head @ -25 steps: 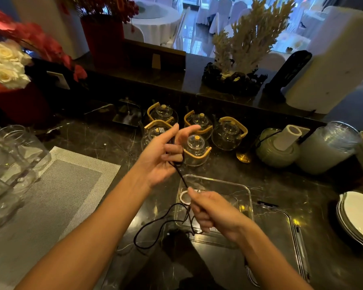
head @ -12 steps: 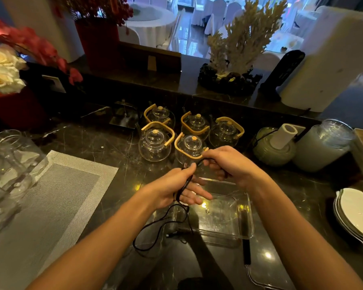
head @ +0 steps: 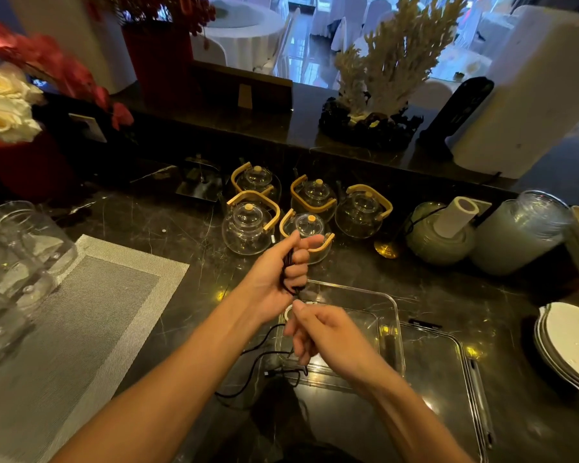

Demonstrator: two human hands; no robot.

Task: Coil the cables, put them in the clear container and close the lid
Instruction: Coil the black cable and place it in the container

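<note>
Black and thin, the cable [head: 290, 274] looks light and limp: it sags wherever nothing holds it, so it should bend into loops with no effort but spring loose if the grip slackens. The left hand [head: 278, 275] has its fingers curled shut around a small bundle of gathered turns, held up above the clear container [head: 386, 305]. The right hand [head: 321, 332], just below, pinches the strand between thumb and bent fingers, feeding it upward. The free tail [head: 248, 365] droops over the container's near-left corner and trails onto the dark marble counter [head: 168, 235], where its plug end [head: 268, 373] lies. I'd judge the best hold is at the bundle's middle, squeezing all turns together.

How many loops sit in the left fist I cannot tell; the fingers cover them. A whitish ring [head: 288, 312] shows in the container, mostly behind the right thumb. The lid [head: 448, 355] lies beside it to the right, its near edge cut off.
</note>
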